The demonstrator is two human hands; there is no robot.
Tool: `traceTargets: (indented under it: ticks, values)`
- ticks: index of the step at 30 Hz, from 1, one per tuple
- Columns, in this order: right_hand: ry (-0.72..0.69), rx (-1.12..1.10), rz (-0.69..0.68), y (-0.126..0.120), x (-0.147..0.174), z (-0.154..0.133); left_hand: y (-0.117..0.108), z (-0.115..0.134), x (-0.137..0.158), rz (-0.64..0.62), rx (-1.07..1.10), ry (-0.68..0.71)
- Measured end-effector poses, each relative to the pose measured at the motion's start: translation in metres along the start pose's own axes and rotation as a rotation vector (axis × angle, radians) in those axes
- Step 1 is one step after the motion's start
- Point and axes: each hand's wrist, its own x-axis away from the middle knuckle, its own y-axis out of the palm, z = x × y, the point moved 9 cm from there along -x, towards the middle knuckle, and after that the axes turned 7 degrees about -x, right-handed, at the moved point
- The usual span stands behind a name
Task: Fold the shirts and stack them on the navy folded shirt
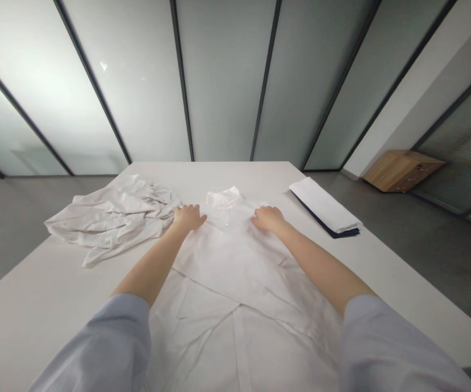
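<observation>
A white shirt (235, 261) lies spread on the table, its collar (224, 198) at the far end and its lower part running towards me. At the shoulder left of the collar, my left hand (189, 216) is closed on the fabric. My right hand (269, 219) pinches the opposite shoulder, with its fingers curled over the cloth. Creases cross the body of the shirt, and a placket runs down its lower middle. The fingertips of both hands are partly hidden.
A crumpled heap of white cloth (124, 209) lies left of my left hand. On the right, folded white cloth (325, 204) rests on a dark blue folded piece (343, 234). Beyond the white table (210, 170) stand frosted glass panels and a wooden cabinet (398, 169).
</observation>
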Motion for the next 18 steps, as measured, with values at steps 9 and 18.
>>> traceTargets:
  ticks: [9, 18]
  values:
    - [-0.021, -0.140, 0.025, 0.026, -0.026, -0.032, 0.041, 0.043, -0.018, -0.018, 0.090, 0.081]
    - [-0.051, -0.134, 0.110, 0.006, -0.021, -0.037, 0.020, 0.028, -0.018, 0.010, 0.161, -0.005]
